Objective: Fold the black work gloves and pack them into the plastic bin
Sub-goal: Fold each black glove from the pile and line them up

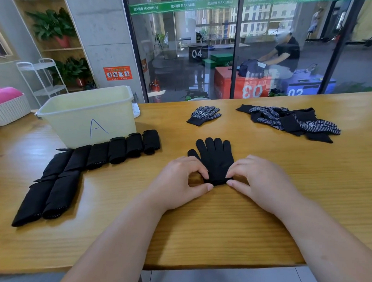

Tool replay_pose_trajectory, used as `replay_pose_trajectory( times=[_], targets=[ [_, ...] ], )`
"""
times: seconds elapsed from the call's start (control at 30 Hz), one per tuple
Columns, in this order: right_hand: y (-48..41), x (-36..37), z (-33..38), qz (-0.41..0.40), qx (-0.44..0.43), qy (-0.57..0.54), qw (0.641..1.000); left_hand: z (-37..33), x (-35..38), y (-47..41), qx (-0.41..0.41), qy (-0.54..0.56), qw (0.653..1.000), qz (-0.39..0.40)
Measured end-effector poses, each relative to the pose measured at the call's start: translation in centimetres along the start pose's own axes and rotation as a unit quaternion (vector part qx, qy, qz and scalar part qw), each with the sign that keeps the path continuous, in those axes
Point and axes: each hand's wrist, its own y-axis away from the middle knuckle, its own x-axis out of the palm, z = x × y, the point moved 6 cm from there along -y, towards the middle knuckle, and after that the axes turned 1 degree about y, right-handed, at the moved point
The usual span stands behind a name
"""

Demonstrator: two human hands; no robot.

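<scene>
"Black work glove (215, 158): where does it lie?"

"Flat on the wooden table (205, 225), fingers pointing away, cuff towards the person. The left hand (182, 181) pinches the cuff's left corner between thumb and forefinger, and the right hand (257, 176) pinches the right corner the same way."

"And the plastic bin (88, 115)?"

"Far left on the table, pale yellow, with a blue handwritten 'A' on its near wall. A row of folded gloves (109, 152) lies in front of it."

"Other gloves?"

"A dotted glove (203, 115) lies alone beyond the held one. Its white print is too small to read. A loose pile of gloves (290, 121) lies far right."

"Any other writing?"

"'MAXIMUM' repeats along the green strip (181, 5) on the glass. Behind it, a black box (197, 53) reads '04'. The orange sign (117, 73) is illegible."
</scene>
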Motion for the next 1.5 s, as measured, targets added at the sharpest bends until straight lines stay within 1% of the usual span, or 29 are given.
replay_pose_trajectory(
  times=[0.2, 0.37, 0.43, 0.53, 0.63, 0.77, 0.87, 0.93, 1.03, 1.1, 1.17, 1.3, 1.4, 1.5],
  targets=[
    [-0.2, -0.2, 0.4, -0.006, 0.021, 0.013, 1.0, -0.1, 0.0, 0.0, -0.003, -0.039, 0.999, -0.013],
    [0.1, -0.2, -0.5, -0.018, 0.079, -0.078, 0.994, -0.5, 0.0, -0.1, -0.004, -0.072, 0.997, -0.032],
    [0.2, -0.2, -0.8, -0.022, 0.088, -0.118, 0.989, -0.6, 0.0, -0.2, -0.006, -0.087, 0.995, -0.05],
    [0.4, -0.4, -0.8, -0.021, 0.093, -0.169, 0.981, -0.2, -0.2, -0.2, -0.036, -0.063, 0.995, -0.073],
    [0.4, 0.0, -0.8, 0.006, 0.105, -0.17, 0.98, -0.1, -0.3, -0.1, -0.058, -0.023, 0.995, -0.074],
    [-0.1, 0.6, -1.9, -0.034, 0.15, -0.231, 0.961, 0.4, -0.3, -0.1, -0.107, 0.047, 0.991, -0.069],
    [-0.3, 1.1, -2.3, -0.044, 0.17, -0.274, 0.945, 0.6, -0.2, -0.1, -0.128, 0.049, 0.988, -0.077],
    [-0.6, 1.3, -2.3, -0.045, 0.178, -0.284, 0.941, 0.7, -0.2, -0.2, -0.139, 0.042, 0.986, -0.084],
    [-0.9, 1.4, -1.9, -0.051, 0.188, -0.259, 0.946, 0.7, -0.1, -0.3, -0.139, 0.022, 0.985, -0.096],
    [-0.9, 1.3, -1.5, -0.052, 0.18, -0.202, 0.961, 0.6, 0.0, -0.4, -0.127, -0.022, 0.986, -0.101],
    [-0.9, 1.1, -0.9, -0.059, 0.158, -0.13, 0.977, 0.6, 0.1, -0.5, -0.11, -0.056, 0.987, -0.106],
    [-0.9, 0.0, 0.1, -0.111, 0.091, -0.027, 0.989, 0.4, 0.2, -0.9, -0.06, -0.113, 0.985, -0.117],
    [-1.0, 0.1, 0.4, -0.117, 0.045, 0.012, 0.992, 0.3, 0.4, -1.0, -0.025, -0.153, 0.982, -0.11],
    [-0.9, 0.7, -0.1, -0.086, 0.054, 0.02, 0.995, 0.7, 0.3, -0.7, -0.026, -0.166, 0.982, -0.085]
  ],
)
